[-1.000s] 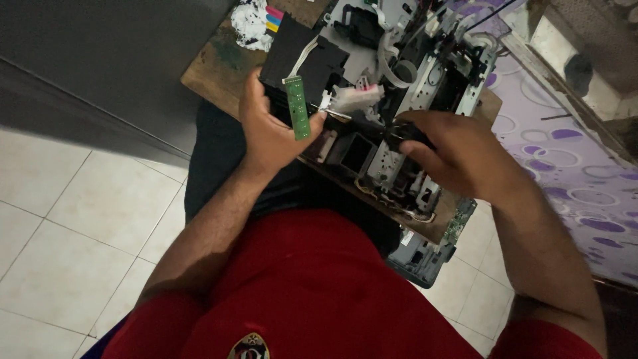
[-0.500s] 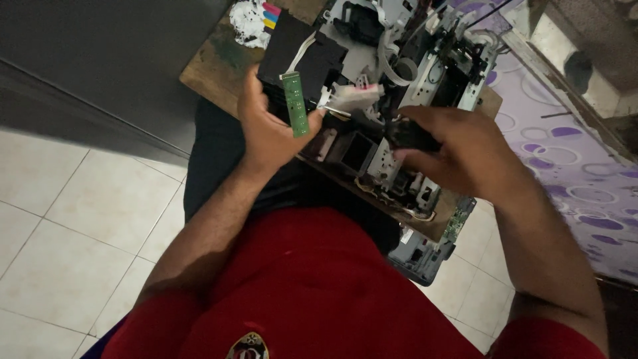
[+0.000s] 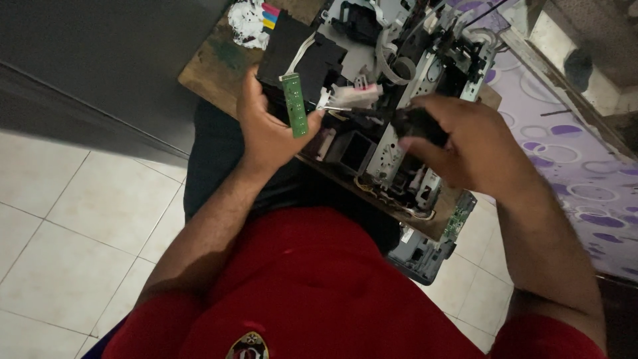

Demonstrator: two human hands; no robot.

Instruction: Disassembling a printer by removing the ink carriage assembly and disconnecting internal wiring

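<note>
One worn wooden board (image 3: 212,63), pale tiled floor (image 3: 73,219), patterned purple cloth (image 3: 585,166)

I see a matt green circuit board (image 3: 294,105), a black plastic part (image 3: 415,124), a bare metal and grey plastic printer frame (image 3: 425,86), a rough worn wooden board (image 3: 212,63), and glossy floor tiles (image 3: 73,246).

Open tiled floor (image 3: 73,252) left of the left hand (image 3: 266,129), dismantled printer chassis (image 3: 405,86) crowding the space between and beyond both hands, right hand (image 3: 465,143) hemmed by the patterned cloth (image 3: 585,179) on its right, loose plastic part (image 3: 422,256) below it.
</note>
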